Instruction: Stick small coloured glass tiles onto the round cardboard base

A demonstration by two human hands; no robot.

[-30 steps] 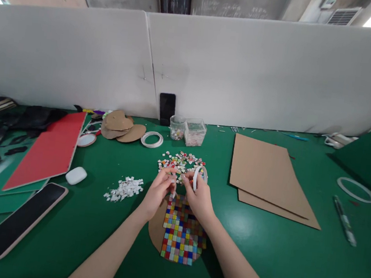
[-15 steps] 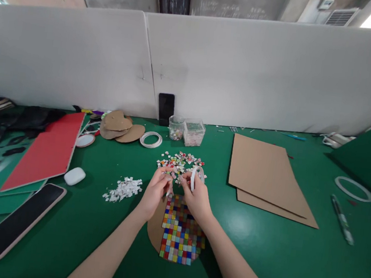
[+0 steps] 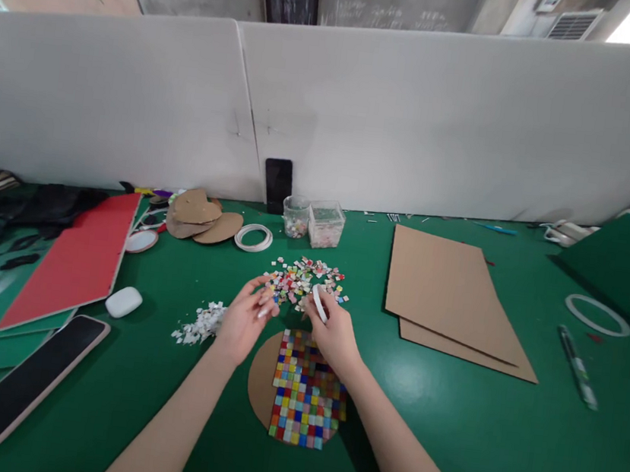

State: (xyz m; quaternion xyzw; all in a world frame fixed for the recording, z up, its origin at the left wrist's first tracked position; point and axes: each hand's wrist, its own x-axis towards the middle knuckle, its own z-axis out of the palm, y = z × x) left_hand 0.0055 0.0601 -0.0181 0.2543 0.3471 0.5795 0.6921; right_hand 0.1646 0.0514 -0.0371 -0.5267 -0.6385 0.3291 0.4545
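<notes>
My right hand (image 3: 334,338) is closed around a narrow white tape roll (image 3: 319,303), which stands on edge between the fingers. Whatever its fingertips pinch besides the roll is too small to make out. My left hand (image 3: 244,319) is off to the left, fingers loosely bent and apart; a pale spot near the fingertips is unclear. Both hands are near a heap of small coloured tiles (image 3: 301,276). Beneath and between my forearms lies a round cardboard piece (image 3: 261,382), its right part covered by rows of colourful mosaic tiles (image 3: 299,410). A pile of white scraps (image 3: 197,326) sits beside my left hand.
Two clear containers (image 3: 326,226) and an upright phone (image 3: 278,185) stand by the partition. Cardboard sheets (image 3: 446,290) and a pen (image 3: 577,368) lie right. To the left are a red board (image 3: 76,260), a white case (image 3: 124,302), a long dark-faced object (image 3: 30,381) and cardboard cutouts (image 3: 221,227).
My left hand has moved left, away from my right hand, and its fingers have loosened from a pinch. The tape roll in my right hand has tilted and shifted slightly left.
</notes>
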